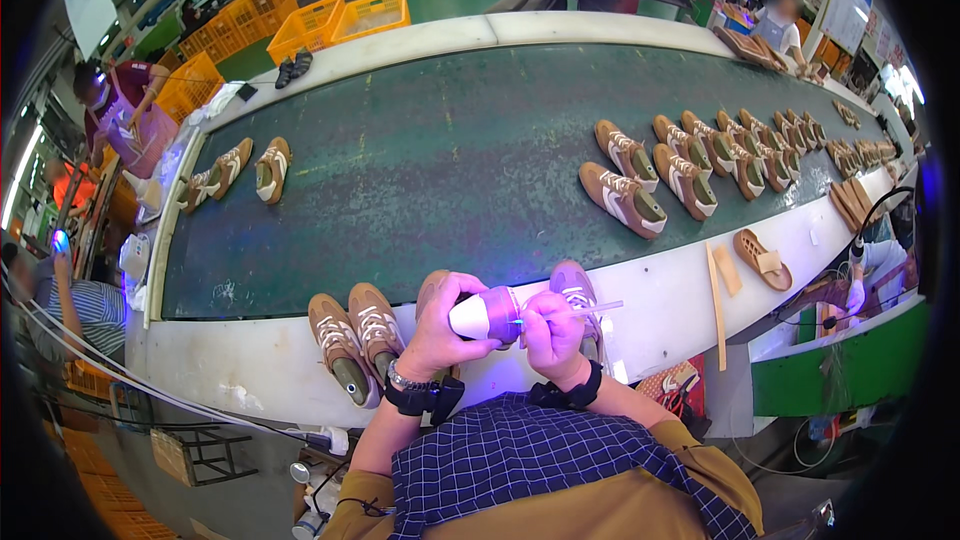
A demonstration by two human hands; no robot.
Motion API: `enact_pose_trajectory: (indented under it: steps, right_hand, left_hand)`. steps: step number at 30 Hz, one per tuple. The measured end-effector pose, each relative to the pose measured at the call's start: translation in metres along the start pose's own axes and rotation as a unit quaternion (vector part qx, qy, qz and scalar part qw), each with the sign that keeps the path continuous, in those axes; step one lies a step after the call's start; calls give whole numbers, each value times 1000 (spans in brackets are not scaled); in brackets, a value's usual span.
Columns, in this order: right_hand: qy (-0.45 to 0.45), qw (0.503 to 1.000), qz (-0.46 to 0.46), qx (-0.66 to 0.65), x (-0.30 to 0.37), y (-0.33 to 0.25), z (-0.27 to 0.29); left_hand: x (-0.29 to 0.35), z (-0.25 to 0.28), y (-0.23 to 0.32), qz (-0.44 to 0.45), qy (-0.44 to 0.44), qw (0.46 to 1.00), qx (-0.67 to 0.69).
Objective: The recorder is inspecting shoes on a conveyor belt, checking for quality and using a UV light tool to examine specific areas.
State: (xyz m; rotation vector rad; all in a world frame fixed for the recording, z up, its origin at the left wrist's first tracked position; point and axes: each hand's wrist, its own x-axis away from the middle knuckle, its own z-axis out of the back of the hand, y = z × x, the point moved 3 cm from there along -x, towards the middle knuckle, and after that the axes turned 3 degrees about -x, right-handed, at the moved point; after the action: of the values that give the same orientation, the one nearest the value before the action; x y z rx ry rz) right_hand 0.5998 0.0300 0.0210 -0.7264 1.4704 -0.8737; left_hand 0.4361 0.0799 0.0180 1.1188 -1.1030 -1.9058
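My left hand (447, 325) is closed around a sneaker (500, 312), its white part toward my palm and its side tinted purple by a light. In my right hand (552, 335) a thin pale stick-like tool (600, 309) is pinched, its tip at the sneaker's surface; whether it is a pen or a brush I cannot tell. Behind my right hand stands another sneaker (573, 283), lit purple and partly hidden. Left of my left hand, a brown sneaker (375, 320) and a second brown sneaker (338, 335) with white laces stand side by side on the white ledge (240, 365).
A green conveyor belt (420, 160) runs beyond the ledge, carrying rows of brown sneakers (685, 180) at right and several at left. On the ledge's right lie a tan strip (717, 305) and a brown sandal-like piece (763, 260). Other people work around the belt.
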Motion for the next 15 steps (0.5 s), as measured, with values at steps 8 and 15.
enact_pose_trajectory:
  steps: [8, 15]
  right_hand:
    - [-84, 995, -48, -31, 2, 3, 10]
    - [-5, 985, -96, -145, -15, -13, 17]
  left_hand:
    - [-3, 0, -4, 69, -15, 994, 85]
    - [-17, 1, -2, 20, -95, 992, 78]
